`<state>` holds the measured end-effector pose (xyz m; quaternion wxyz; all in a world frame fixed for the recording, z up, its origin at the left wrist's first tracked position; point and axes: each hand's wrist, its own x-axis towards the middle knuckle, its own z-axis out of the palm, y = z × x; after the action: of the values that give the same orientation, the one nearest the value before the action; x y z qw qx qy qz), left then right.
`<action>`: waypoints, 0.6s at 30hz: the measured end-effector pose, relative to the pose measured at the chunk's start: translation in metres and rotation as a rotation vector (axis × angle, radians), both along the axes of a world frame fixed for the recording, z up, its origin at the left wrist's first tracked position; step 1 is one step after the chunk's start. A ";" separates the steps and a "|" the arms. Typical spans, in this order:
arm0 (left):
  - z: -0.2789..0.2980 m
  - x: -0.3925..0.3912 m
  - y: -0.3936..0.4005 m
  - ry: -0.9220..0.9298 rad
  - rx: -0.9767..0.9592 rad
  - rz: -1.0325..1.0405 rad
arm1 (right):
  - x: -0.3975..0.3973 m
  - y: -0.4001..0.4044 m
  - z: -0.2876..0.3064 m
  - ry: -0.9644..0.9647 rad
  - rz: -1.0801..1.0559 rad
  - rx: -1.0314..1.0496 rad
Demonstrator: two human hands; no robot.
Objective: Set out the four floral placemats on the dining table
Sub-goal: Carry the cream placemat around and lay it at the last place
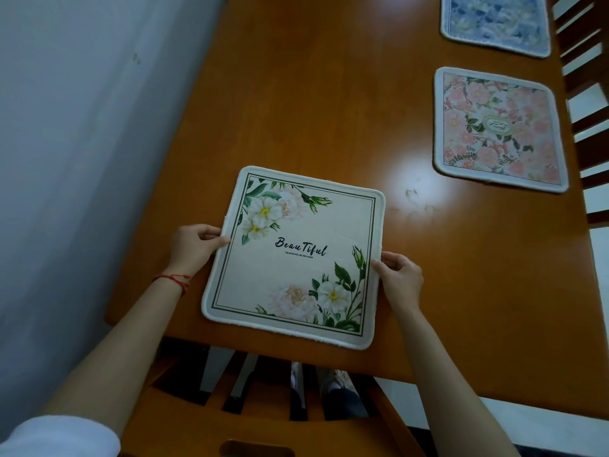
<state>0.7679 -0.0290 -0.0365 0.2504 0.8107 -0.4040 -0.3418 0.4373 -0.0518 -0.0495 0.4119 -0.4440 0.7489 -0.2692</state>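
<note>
A cream placemat [296,258] with white flowers and the word "Beautiful" lies near the front edge of the wooden dining table [313,110]. My left hand [192,247] pinches its left edge, thumb on top. My right hand [400,275] pinches its right edge the same way. A pink floral placemat [497,128] lies flat at the right side of the table. Beyond it, a blue floral placemat [494,23] lies at the far right, cut off by the top of the frame.
A wooden chair [263,420] stands just below the table's front edge, between me and the table. Dark chair backs [583,103] line the right side. A pale wall [82,143] runs along the table's left edge.
</note>
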 end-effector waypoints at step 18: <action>-0.001 -0.002 0.008 0.062 0.007 0.032 | -0.003 0.006 0.000 -0.022 -0.019 0.009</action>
<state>0.7659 -0.0213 -0.0378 0.2652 0.8071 -0.3819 -0.3641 0.4345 -0.0458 -0.0499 0.4195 -0.4321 0.7497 -0.2744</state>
